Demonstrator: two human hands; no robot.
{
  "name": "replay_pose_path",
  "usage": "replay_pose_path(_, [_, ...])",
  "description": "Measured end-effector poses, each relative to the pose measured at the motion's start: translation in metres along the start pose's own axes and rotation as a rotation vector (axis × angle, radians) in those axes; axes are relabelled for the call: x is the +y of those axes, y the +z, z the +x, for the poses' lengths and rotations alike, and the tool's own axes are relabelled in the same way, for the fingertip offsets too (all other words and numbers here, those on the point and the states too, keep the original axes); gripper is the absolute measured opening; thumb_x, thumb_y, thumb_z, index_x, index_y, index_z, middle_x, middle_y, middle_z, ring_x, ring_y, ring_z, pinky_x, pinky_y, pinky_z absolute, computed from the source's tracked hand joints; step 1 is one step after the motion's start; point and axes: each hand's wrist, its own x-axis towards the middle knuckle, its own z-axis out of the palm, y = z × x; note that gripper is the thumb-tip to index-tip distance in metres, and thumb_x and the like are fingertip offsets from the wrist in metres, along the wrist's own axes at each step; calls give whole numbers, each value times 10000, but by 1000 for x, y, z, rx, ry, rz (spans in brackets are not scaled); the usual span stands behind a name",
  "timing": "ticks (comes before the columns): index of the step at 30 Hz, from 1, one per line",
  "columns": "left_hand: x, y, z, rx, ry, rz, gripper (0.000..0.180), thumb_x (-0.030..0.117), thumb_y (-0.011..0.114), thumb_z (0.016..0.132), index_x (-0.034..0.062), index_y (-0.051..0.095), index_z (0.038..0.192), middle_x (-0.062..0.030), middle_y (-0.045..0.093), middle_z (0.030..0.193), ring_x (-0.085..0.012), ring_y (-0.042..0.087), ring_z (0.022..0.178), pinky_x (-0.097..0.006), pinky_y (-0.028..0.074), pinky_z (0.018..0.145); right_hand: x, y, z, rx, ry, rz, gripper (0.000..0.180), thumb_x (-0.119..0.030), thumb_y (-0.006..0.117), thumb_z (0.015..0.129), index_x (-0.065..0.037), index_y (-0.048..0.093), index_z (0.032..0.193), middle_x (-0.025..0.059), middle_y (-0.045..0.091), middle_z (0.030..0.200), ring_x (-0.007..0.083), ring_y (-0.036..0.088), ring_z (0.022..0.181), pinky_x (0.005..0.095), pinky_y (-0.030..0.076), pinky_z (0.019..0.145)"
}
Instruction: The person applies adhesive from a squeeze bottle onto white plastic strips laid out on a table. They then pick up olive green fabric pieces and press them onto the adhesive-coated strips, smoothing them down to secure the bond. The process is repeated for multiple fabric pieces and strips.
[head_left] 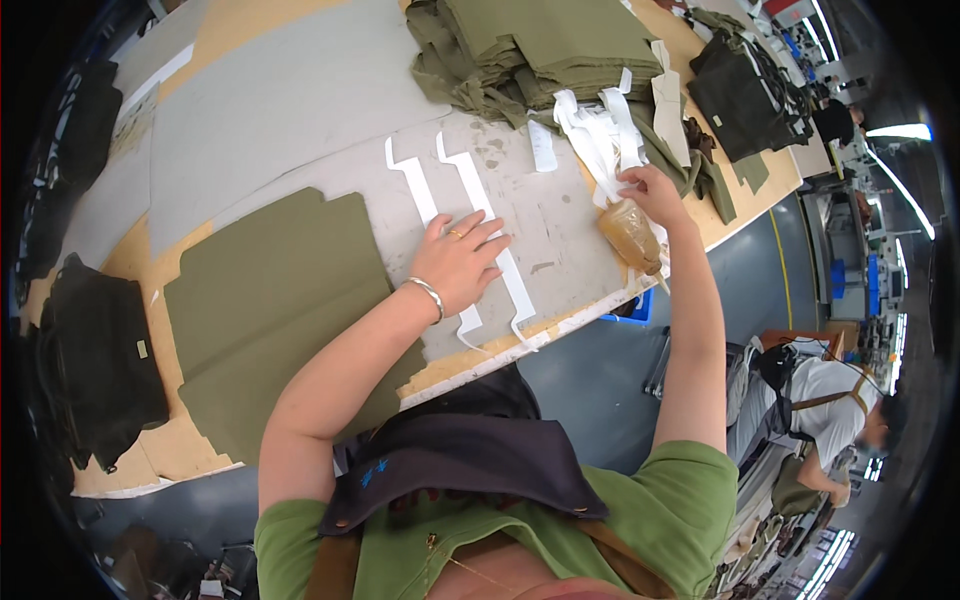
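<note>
Far left of frame: dark fabric pile (100, 360), then flat olive panel (270, 300) on the table (250, 110). Center: my left hand (458, 262) lies flat, fingers spread, pressing one of two white strips (495, 235) on the grey board. Right of center: my right hand (650, 190) is pinched around white strip bundle (600, 135), amber glue bottle (630, 235) just below it. Upper center: folded olive stack (540, 45).

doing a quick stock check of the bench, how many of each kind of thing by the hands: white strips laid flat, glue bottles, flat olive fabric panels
White strips laid flat on the grey board: 2
Glue bottle under the right hand: 1
Flat olive fabric panel beside the left hand: 1
Total: 4
</note>
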Motion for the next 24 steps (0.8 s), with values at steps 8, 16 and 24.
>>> replay_pose_path(8, [-3, 0, -3, -1, -8, -52, 404, 297, 584, 909, 203, 539, 1299, 10, 467, 1423, -174, 377, 1357, -497, 234, 1085, 16, 15, 0, 103, 116, 248, 163, -116, 774, 759, -28, 709, 880, 62, 653, 784, 144, 599, 683, 287, 493, 670])
replay_pose_path(16, [-1, -1, -4, 14, -14, -85, 430, 266, 621, 882, 206, 539, 1300, 13, 464, 1432, -180, 380, 1361, -504, 243, 1080, 16, 13, 3, 34, -10, 89, 113, -116, 702, 810, -17, 674, 857, 105, 644, 807, 228, 610, 751, 343, 492, 719])
replay_pose_path(24, [-1, 4, -6, 51, 2, -90, 436, 267, 619, 882, 207, 536, 1305, 6, 461, 1434, -182, 374, 1363, -497, 230, 1089, 6, -10, 13, 141, -187, -148, 89, -111, 570, 886, -26, 560, 910, 152, 602, 914, 336, 574, 864, 416, 465, 775])
